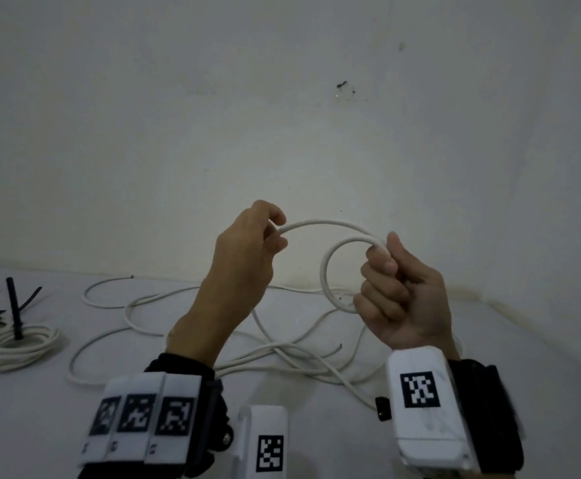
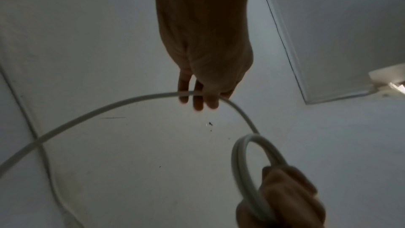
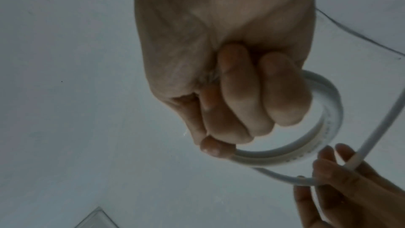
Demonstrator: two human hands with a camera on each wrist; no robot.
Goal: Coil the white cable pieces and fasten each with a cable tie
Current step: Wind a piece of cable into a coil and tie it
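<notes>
In the head view, the right hand [image 1: 403, 295] is closed as a fist around a small ring of thin white round cable [image 1: 330, 271], probably to keep the finished turns together. The left hand [image 1: 244, 254] pinches the free part of the same cable between thumb and fingers, held up beside the ring, I think to guide the next turn. More loose white cable pieces [image 1: 213, 326] lie tangled on the pale table [image 1: 541, 357]; one finished white coil with a black plastic cable tie [image 1: 19, 344] lies far left.

In the left wrist view, the fingertips [image 2: 198, 105] curl over the cable; the thumb is hidden.

In the right wrist view, the fist covers where the turns cross, so their number is unclear.
</notes>
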